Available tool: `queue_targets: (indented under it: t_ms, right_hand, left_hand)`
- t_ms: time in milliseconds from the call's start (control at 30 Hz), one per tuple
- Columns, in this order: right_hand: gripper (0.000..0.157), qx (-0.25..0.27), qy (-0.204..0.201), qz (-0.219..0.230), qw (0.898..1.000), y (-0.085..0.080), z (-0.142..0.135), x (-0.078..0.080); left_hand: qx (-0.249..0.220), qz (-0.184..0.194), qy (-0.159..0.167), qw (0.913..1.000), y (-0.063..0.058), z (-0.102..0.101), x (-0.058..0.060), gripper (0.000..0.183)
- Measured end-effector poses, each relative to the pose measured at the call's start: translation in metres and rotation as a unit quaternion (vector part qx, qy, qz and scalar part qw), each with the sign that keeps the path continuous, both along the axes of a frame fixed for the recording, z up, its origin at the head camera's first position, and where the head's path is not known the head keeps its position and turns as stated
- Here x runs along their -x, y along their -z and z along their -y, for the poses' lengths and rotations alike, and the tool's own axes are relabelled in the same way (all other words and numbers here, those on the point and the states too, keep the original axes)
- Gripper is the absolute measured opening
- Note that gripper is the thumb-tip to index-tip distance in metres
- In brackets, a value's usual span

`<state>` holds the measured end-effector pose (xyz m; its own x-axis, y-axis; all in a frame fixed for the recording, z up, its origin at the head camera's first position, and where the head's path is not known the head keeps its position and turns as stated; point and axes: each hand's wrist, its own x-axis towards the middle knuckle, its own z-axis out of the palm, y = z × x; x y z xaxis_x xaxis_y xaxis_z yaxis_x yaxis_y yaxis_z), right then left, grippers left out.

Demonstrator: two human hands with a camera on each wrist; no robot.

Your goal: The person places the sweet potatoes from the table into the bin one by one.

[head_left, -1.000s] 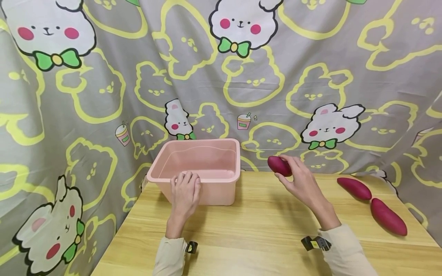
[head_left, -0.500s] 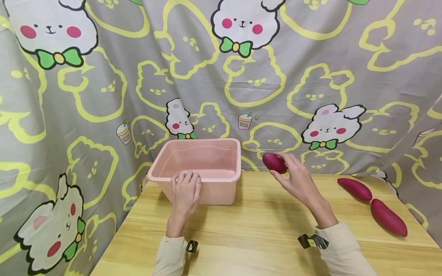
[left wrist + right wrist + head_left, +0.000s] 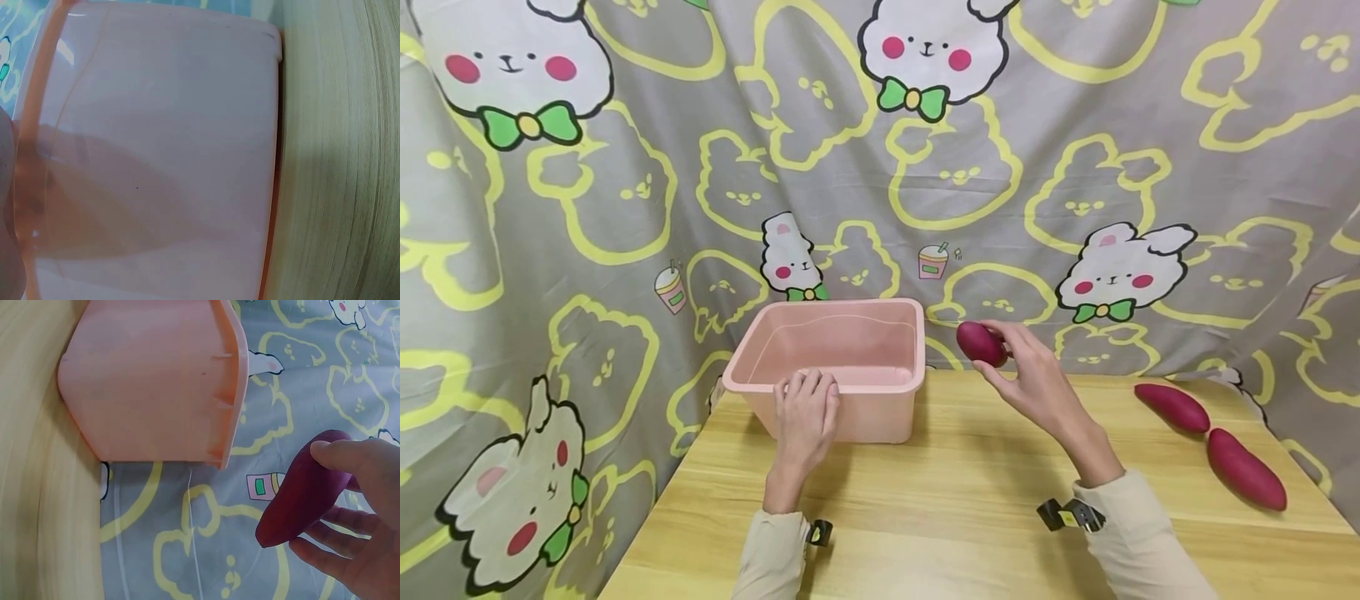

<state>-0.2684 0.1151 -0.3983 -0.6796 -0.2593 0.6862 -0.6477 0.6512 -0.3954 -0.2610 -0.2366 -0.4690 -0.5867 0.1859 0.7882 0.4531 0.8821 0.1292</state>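
A purple sweet potato [image 3: 980,343] is up above the table, to the right of a pink plastic bin [image 3: 872,421]. My right hand [image 3: 1036,379] pinches it between thumb and fingers; the right wrist view shows this sweet potato [image 3: 305,490] tilted, its pointed end free. At the bin's front rim, my left hand [image 3: 807,408] grips with the fingers curled over the edge. Inside the bin, the part of the floor that shows holds nothing. In the left wrist view the bin wall [image 3: 175,112] fills most of the picture, with only a bit of the hand at the left edge.
Two more sweet potatoes lie end to end on the right of the table: a slimmer one [image 3: 1172,407] behind and a thicker one [image 3: 1247,469] in front. A grey cartoon-print curtain [image 3: 970,150] hangs close behind the wooden table [image 3: 947,517] and along its left side.
My right hand has moved left and slightly up with the sweet potato, nearer to the bin. My left hand and the bin stay in place.
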Motion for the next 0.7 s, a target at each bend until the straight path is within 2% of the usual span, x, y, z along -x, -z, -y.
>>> queue_targets:
  t_ms: [267,700]
  right_hand:
    - [0.059,0.004,-0.016,0.001,1.000,-0.008,0.011,0.001]
    - [0.056,0.005,-0.040,-0.008,0.999,-0.014,0.028,-0.001]
  left_hand:
    - [0.000,0.008,-0.004,1.0000,-0.002,0.001,0.000,0.034]
    - [0.003,0.001,-0.002,1.0000,-0.001,-0.001,0.000,0.032]
